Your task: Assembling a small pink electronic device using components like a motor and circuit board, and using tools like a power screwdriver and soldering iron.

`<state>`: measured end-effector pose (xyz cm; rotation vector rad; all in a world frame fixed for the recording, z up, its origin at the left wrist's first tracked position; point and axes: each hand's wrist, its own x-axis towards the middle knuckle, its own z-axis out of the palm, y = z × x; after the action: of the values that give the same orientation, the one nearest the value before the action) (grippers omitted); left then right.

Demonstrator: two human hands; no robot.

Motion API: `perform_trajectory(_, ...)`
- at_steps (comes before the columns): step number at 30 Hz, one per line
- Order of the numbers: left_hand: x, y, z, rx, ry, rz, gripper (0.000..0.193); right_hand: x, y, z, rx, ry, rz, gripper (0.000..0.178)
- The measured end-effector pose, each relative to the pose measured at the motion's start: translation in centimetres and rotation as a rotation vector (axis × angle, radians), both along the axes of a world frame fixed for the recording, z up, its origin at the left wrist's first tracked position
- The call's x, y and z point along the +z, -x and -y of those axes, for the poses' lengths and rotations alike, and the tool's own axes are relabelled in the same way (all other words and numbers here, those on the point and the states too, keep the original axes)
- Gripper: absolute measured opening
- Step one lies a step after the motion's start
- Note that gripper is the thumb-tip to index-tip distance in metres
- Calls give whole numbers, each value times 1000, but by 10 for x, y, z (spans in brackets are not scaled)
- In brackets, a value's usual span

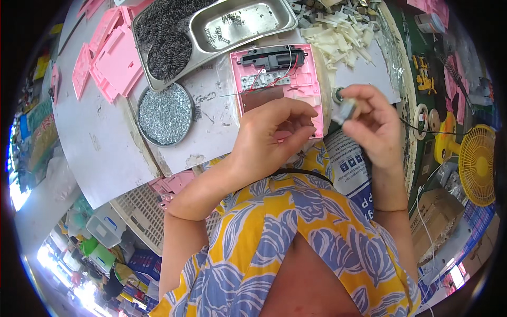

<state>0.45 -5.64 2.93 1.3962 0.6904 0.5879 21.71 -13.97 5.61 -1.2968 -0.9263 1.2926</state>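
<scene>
My right grip (378,129) pinches one small grey part (346,111), just right of one open pink case (312,74) on the worktop (211,132). My left grip (269,132) is over the case; I can't tell if it's holding anything. One round dish (165,145) sits left.

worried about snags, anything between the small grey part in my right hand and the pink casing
Nothing visible blocks the gap between the small grey part, held in your right hand, and the right wall of the pink casing. Your left hand partly covers the casing's lower end.
</scene>
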Motion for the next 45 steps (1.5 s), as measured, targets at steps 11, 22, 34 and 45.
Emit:
perform_trajectory(11,5,2,0,-30,-59,51,32,-16,14,-5,140,89,-326,47)
perform_trajectory(22,-5,5,-11,-11,-743,66,34,-18,25,-6,8,-211,292,40)
perform_trajectory(34,1,16,-17,-53,-556,164,22,-15,21,-16,106,-620,600,33)
perform_trajectory(45,-6,18,-13,30,-688,101,26,-15,28,-20,105,-710,710,37)
